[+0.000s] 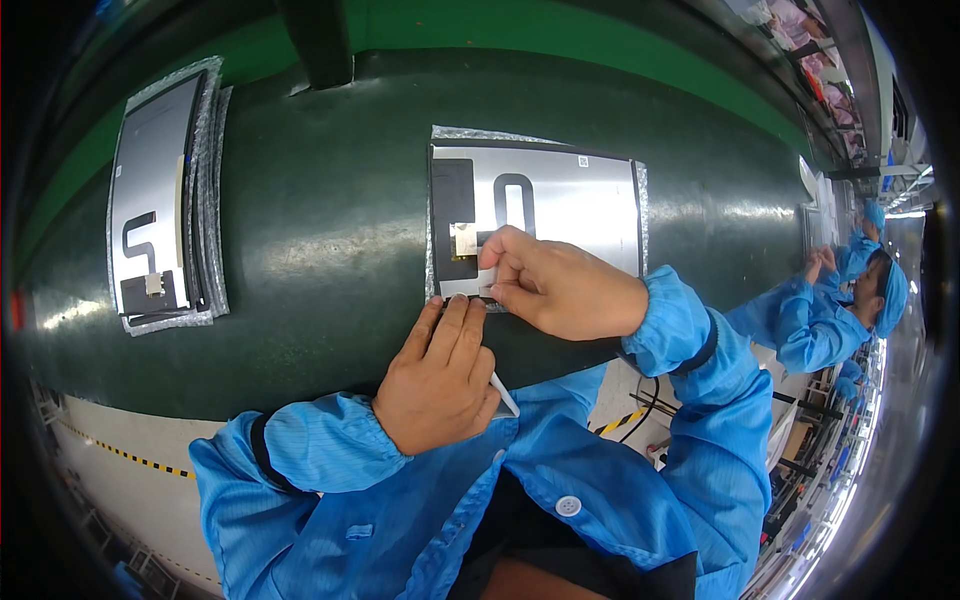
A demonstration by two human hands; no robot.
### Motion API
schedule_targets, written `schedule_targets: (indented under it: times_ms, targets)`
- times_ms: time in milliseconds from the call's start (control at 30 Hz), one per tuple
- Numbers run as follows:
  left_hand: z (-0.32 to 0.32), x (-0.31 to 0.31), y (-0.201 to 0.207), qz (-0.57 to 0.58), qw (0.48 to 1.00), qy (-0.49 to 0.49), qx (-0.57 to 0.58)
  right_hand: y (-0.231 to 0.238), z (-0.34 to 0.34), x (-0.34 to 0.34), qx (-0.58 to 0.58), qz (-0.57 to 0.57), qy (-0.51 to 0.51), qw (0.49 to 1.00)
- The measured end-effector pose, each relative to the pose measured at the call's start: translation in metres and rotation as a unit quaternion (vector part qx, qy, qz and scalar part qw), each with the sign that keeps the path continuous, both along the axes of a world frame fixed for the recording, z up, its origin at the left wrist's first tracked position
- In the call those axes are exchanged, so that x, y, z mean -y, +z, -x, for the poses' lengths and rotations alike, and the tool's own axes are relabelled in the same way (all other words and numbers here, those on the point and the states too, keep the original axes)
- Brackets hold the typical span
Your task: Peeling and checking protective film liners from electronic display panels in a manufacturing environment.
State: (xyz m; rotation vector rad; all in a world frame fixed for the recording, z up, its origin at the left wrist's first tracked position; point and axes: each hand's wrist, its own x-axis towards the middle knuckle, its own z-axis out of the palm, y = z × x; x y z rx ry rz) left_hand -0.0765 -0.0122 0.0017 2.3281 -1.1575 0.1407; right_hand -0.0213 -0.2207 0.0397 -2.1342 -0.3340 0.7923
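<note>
A silver display panel (580,200) with a black border lies in front of me on clear bubble wrap (643,190). A black patch (453,185) and a dark looped strip (515,182) mark its back, with a small pale tab (464,240) on the patch. My right hand (560,285) is over the panel's near edge, thumb and fingers pinched together; anything between them is hidden. Stretched-out fingertips of my left hand (440,375) rest on that near edge. A slim white piece (505,395) juts out beside the left thumb; whether the hand grips it I cannot tell.
On the left of the dark green table (330,200) lies a stack of similar panels (150,175) between bubble wrap sheets. A dark post (315,45) rises at the far edge. Off to the right, a person in blue workwear (815,325) sits farther along the table.
</note>
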Motion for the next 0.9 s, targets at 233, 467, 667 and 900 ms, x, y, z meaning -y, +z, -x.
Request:
schedule_targets:
  times_ms: [233, 467, 667, 900]
  targets:
    - [-0.0005, 0.0002, 0.0009, -0.001, 1.0, -0.002, -0.001, 0.0021, -0.0011, -0.0015, 0.004, 0.005, 0.0, 1.0]
    - [0.0002, 0.0006, -0.0002, -0.003, 1.0, -0.001, -0.002, 0.0013, -0.0018, -0.0015, 0.004, 0.007, 0.0, 1.0]
    - [-0.0001, 0.0011, 0.0007, -0.003, 1.0, 0.001, -0.002, -0.0008, -0.0016, -0.0009, 0.005, 0.006, -0.001, 1.0]
    - [-0.0027, -0.0006, 0.001, -0.012, 1.0, -0.005, 0.0, -0.0017, -0.002, -0.001, 0.016, 0.0, 0.004, 1.0]
